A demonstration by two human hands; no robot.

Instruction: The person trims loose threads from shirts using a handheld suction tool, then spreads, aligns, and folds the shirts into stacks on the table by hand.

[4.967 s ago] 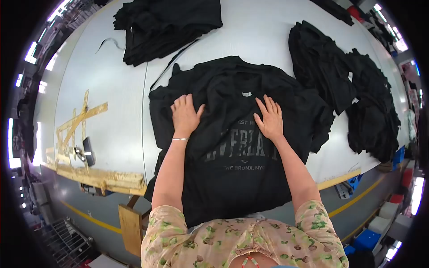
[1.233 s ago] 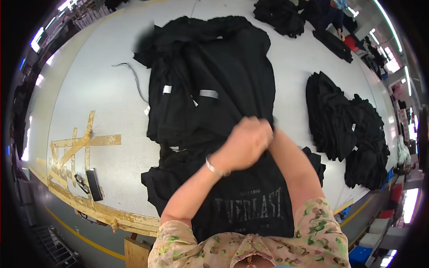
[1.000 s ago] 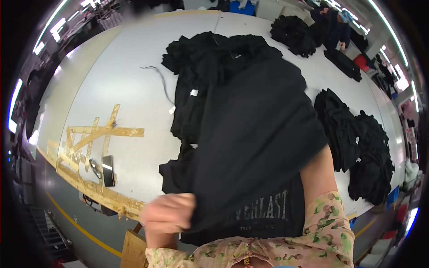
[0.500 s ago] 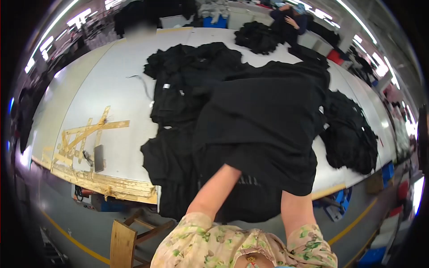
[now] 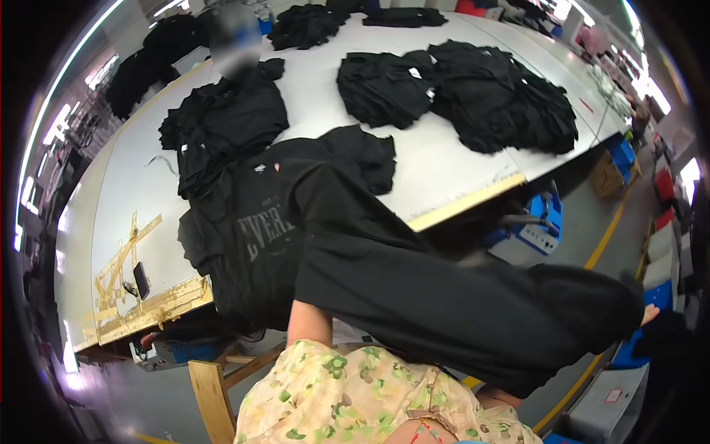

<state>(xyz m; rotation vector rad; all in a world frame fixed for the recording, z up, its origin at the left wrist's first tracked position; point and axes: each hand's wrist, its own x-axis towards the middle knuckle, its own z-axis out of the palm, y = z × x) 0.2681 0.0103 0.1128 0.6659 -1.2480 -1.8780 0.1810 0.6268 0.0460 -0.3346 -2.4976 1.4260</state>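
A black garment (image 5: 414,296) stretches from the table's near edge out to the right, over the floor. My left forearm goes under or inside its left end, so my left hand is hidden by the cloth. At the far right end, only the fingertips of my right hand (image 5: 650,314) show beside the fabric; what they grip is too small to make out. Under the garment's left part lies a black T-shirt (image 5: 259,222) with grey lettering, on top of other black shirts.
On the white table (image 5: 310,96) are black garment piles (image 5: 229,111) at the left and more piles (image 5: 503,96) at the right. Yellow tape and a dark flat object (image 5: 142,280) are near the left edge. A wooden stool (image 5: 211,396) and a blue machine (image 5: 536,229) stand below.
The black garment has been lifted from the pile and swung right, uncovering the lettered shirt. My right hand has moved far right, and the view has turned right.
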